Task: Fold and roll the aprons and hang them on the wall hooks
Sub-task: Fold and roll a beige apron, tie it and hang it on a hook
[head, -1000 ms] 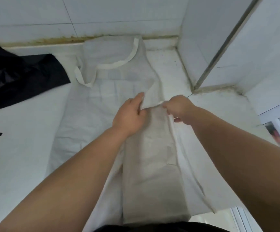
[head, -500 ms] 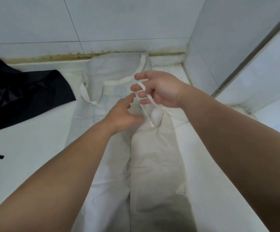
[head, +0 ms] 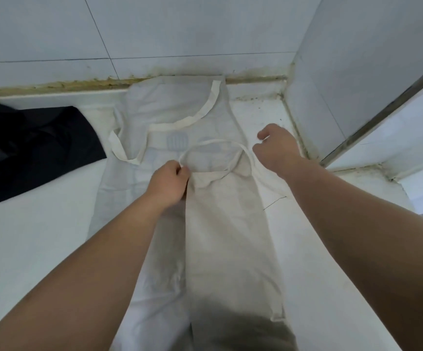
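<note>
Reaching forward from the near edge with both bare arms, elbows out of view. Bringing the left forearm [head: 99, 249] in from the near left, slanting toward the middle; bringing the right forearm [head: 357, 224] in from the near right, slanting far and left. Pinching a thin tie strap [head: 213, 141] between thumb and curled fingers of the left hand [head: 170, 182], knuckles up, wrist nearly straight. Holding the right hand [head: 277, 148] farther and to the right, apart from the left one, back of the hand up, fingers curled under. Impossible to tell whether gripping anything there.
</note>
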